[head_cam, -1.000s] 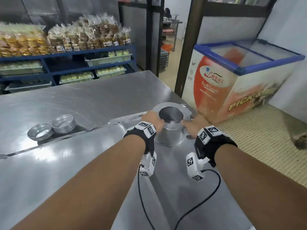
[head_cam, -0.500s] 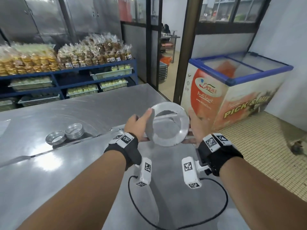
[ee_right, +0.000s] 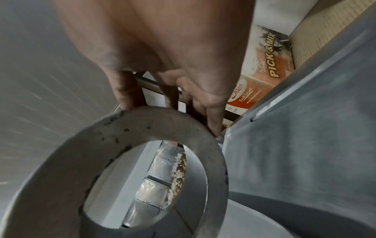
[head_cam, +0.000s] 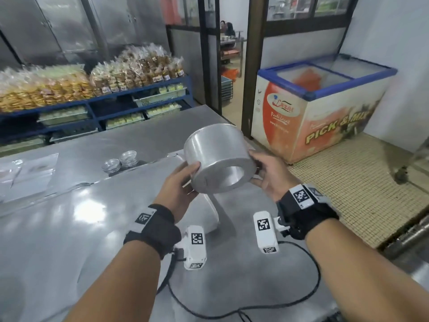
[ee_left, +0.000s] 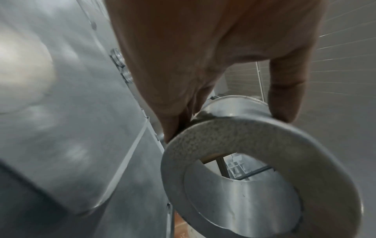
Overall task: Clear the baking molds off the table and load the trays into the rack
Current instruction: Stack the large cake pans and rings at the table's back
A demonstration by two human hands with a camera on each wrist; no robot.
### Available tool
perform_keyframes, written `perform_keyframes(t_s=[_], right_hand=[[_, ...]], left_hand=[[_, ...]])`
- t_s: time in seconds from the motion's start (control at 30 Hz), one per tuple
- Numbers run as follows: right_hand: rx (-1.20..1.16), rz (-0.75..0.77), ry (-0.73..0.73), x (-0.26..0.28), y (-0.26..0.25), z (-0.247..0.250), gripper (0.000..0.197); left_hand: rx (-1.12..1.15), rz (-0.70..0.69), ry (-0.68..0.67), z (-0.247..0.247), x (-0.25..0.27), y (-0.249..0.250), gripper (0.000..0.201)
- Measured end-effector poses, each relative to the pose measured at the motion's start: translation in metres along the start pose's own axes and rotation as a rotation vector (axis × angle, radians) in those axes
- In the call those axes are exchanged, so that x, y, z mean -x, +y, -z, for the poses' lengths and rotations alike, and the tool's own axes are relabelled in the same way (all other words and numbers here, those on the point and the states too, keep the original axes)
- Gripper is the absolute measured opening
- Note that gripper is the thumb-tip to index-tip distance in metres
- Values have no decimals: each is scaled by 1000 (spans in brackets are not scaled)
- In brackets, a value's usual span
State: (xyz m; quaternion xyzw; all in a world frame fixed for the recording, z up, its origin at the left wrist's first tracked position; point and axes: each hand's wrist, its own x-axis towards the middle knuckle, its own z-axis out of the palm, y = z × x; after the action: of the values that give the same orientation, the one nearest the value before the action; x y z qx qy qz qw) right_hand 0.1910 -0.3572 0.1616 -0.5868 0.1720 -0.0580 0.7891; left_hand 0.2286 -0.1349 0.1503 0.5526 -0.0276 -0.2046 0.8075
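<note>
A steel tabletop (head_cam: 69,228) reflects overhead light. Behind it, blue shelves (head_cam: 97,105) hold bagged baked goods. A chest freezer (head_cam: 320,108) stands on the tiled floor (head_cam: 362,189) beside a doorway (head_cam: 229,66) and a white wall (head_cam: 390,43).

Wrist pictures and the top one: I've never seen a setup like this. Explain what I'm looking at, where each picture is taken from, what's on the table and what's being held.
There is no machine here. A person wears three cameras: one on the head, one on each wrist. The white tagged boxes under the wrists are those wrist cameras.

The head view looks down over both arms. The left hand and right hand hold a round metal ring mold between them, lifted above the steel table and tilted, its hole facing the person.

The two wrist views look along each hand at its fingers gripping the mold's edges; you can see through its hole.

On the table lie two stacks of small molds and, at the left edge, some clear plastic sheets. Behind stand shelves of packaged goods and a freezer.
</note>
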Motion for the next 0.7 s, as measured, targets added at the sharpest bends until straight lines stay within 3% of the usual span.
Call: perform_keyframes(t_s=[0.13,0.23,0.33,0.4,0.43,0.5,0.57,0.7], right_hand=[[39,23,-34,54,27,7,27],[95,11,-54,88,49,9,23],[166,-6,-66,112,67,13,19],[238,0,-66,121,82,18,33],[285,14,-67,123,91,20,42],[379,48,-90,122,109,27,50],[440,52,-115,120,127,38,44],[587,38,-172,118,139,66,34]], left_hand=[[-5,-36,-58,6,62,-24,33],[22,-30,35,3,97,-40,22],[5,24,119,6,111,-61,50],[0,38,180,5,120,-79,74],[7,38,207,6,126,-88,75],[5,14,256,5,135,-105,55],[13,-8,294,2,142,-122,40],[-67,-26,375,-7,149,-157,39]])
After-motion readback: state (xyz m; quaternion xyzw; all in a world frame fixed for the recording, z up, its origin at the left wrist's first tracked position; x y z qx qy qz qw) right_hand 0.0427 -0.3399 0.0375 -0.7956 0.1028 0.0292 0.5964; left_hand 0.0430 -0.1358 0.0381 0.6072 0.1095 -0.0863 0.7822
